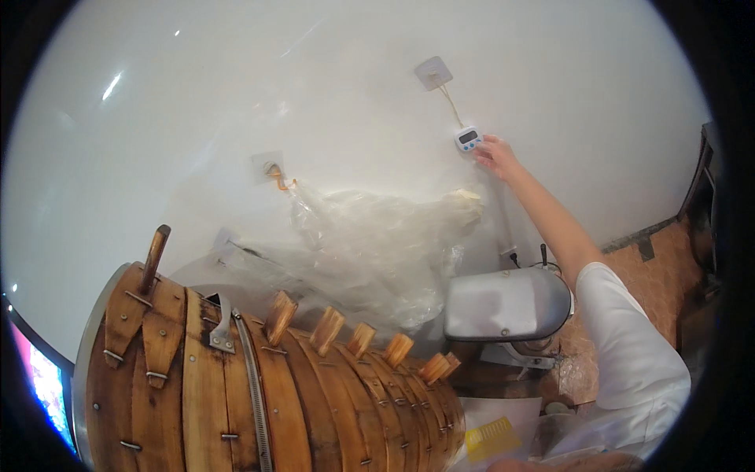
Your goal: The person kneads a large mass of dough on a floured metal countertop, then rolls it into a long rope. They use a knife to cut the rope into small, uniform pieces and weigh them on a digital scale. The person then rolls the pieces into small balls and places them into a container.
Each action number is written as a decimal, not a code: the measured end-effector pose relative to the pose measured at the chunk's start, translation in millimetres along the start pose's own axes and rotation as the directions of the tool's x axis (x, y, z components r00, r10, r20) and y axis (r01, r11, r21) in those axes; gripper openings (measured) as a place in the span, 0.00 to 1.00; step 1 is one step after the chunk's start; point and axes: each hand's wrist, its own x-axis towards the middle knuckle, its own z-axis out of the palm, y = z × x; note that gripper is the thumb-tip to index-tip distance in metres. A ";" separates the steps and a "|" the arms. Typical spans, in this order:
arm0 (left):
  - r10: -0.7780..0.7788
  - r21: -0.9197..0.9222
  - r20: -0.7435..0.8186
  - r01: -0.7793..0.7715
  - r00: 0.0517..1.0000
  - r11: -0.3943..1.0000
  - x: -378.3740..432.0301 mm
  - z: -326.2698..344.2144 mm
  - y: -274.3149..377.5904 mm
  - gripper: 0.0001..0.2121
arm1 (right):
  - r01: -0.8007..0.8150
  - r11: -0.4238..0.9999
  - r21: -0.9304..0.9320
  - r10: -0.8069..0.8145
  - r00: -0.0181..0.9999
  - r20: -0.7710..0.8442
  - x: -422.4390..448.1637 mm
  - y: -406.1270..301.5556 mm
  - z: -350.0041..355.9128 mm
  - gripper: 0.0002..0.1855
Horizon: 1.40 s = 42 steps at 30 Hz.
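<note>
The fingers of my right hand (494, 157) touch the lower right side of a small white digital timer (468, 138) with a dark display and blue buttons. I cannot tell whether they grip it or only press on it. A thin looped cord (450, 106) holds the timer up from an adhesive wall hook (433, 74). My right arm reaches up from the lower right in a white sleeve (631, 342). My left hand is out of view. Before me stands a large rounded wooden body of staves (259, 377), with metal staples, a steel band and projecting wooden pegs (327, 330).
Clear plastic bags (371, 248) hang against the white wall from another hook (268, 168). A machine with a rounded silver housing (501, 304) stands beneath my arm. A lit screen (44, 383) is at the left edge. Brown tiled floor (655, 283) shows at right.
</note>
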 end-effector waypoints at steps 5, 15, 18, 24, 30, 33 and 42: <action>-0.002 -0.030 0.008 0.002 1.000 1.000 -2.3 4.4 -5.6 0.10 | 0.121 0.957 -0.264 -0.091 0.988 0.124 10.9 -13.0 -10.8 0.09; 0.051 -0.262 -0.113 -0.079 0.992 0.962 -48.2 -92.5 6.8 0.10 | 0.025 0.867 -0.498 0.051 0.989 0.138 -71.5 -15.7 12.4 0.21; 0.075 -0.540 -0.122 -0.129 0.990 0.832 -87.7 -214.5 9.0 0.10 | -0.017 0.837 -0.548 0.172 0.957 0.232 -112.9 1.8 -34.6 0.19; -0.050 -0.744 -0.009 0.027 0.999 0.668 -169.7 -199.1 35.6 0.09 | -0.283 0.685 -0.672 0.713 0.452 0.536 -363.1 36.0 -120.2 0.18; 0.058 -0.622 0.069 -0.003 0.996 0.783 -180.6 -262.4 15.0 0.13 | -0.150 0.465 -0.873 0.860 -0.158 0.485 -656.3 69.6 -50.7 0.12; 0.098 -0.564 -0.002 -0.081 0.995 0.821 -192.6 -267.2 35.7 0.20 | -0.155 0.403 -0.902 0.884 -0.190 0.428 -749.5 87.2 -20.8 0.15; 0.206 -0.402 0.048 -0.169 0.977 0.900 -194.9 -349.9 108.4 0.21 | -0.072 0.353 -0.933 0.934 -0.030 0.356 -886.0 130.0 -5.6 0.15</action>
